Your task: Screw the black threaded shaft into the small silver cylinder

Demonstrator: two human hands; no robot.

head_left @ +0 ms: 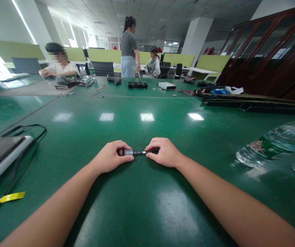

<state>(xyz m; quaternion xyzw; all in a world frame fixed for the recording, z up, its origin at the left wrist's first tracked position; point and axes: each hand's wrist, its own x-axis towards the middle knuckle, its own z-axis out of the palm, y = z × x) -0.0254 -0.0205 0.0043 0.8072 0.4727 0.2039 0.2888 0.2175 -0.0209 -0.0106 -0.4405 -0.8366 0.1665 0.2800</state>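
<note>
Over the green tabletop (pixel 127 199), both my hands meet at a small straight assembly lying crosswise between them. My left hand (pixel 110 156) is closed around a short silver metal cylinder (pixel 128 152), thumb in front and fingers behind. From the cylinder's right end runs a thin dark rod (pixel 138 153) with a silver section toward its right. My right hand (pixel 164 152) pinches the rod's right end between thumb and fingers. Its fingers partly cover that end, so its full shape is hidden. Rod and cylinder are in line; whether they are joined I cannot tell.
Clear plastic bottles (pixel 273 144) lie at the right. At the left are a white-edged device (pixel 6 154) and a black cable with a yellow tag (pixel 12 197). Across the far side lie a black part (pixel 137 85), a white box (pixel 166 85) and long black pieces (pixel 252 103). Several people are beyond.
</note>
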